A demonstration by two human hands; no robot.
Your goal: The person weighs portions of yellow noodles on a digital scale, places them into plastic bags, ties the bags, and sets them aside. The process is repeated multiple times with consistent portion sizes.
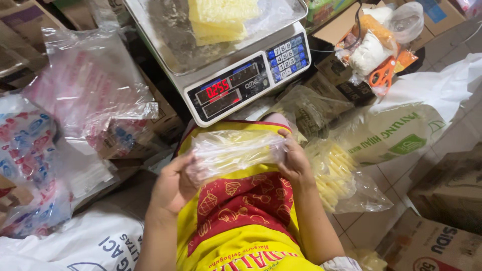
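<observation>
Both my hands hold a small clear plastic bag (pixel 233 150) stretched across my lap, over a yellow and red apron (pixel 241 221). My left hand (pixel 173 183) grips its left end and my right hand (pixel 293 160) grips its right end. Pale yellow contents show faintly through the bag. Just beyond my hands stands a digital scale (pixel 241 83) with a steel pan; a clear plastic sheet and stacked yellow crackers (pixel 218 17) lie on the pan.
A stack of clear printed bags (pixel 88 85) lies at the left. A large open bag of yellow crackers (pixel 336 173) sits at my right on the tiled floor. Orange scissors (pixel 382 75) rest on bags behind. Cardboard boxes (pixel 442 200) stand at the right; white sacks (pixel 75 243) lie bottom left.
</observation>
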